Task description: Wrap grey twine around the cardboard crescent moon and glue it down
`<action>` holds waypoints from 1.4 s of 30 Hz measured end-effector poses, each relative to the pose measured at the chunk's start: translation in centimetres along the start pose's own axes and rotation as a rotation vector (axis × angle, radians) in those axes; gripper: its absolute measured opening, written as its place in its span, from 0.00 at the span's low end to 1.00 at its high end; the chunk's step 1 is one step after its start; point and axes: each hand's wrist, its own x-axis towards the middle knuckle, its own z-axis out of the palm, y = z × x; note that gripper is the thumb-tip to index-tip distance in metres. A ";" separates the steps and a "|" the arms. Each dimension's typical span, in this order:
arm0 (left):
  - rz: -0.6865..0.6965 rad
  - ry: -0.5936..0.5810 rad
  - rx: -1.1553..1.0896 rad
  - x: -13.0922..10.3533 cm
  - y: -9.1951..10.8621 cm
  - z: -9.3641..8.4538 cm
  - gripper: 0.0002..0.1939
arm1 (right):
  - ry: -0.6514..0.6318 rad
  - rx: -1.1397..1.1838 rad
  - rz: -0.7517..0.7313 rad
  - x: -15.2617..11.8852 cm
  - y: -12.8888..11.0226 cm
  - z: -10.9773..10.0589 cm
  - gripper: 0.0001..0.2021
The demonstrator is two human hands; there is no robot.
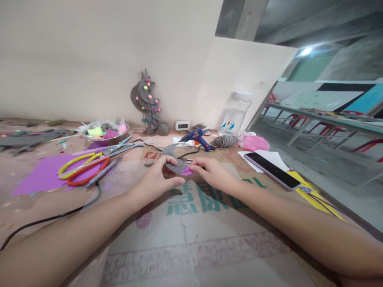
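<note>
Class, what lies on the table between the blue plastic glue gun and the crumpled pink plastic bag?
In the head view, a coiled bundle of grey cord lies between the glue gun and the bag.

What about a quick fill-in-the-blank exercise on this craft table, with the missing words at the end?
1. The left hand touches a ____ crescent.
2. The glue gun, just beyond the right hand, has a ____ body.
3. The clear bottle near the wall has a ____ cap.
4. The large purple sheet lies to the ____ of both hands.

Missing words: gray; blue; white; left.
</note>
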 end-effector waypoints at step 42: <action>-0.029 0.088 -0.162 0.4 0.1 -0.7 0.10 | 0.055 0.199 0.010 -0.9 -1.5 1.1 0.13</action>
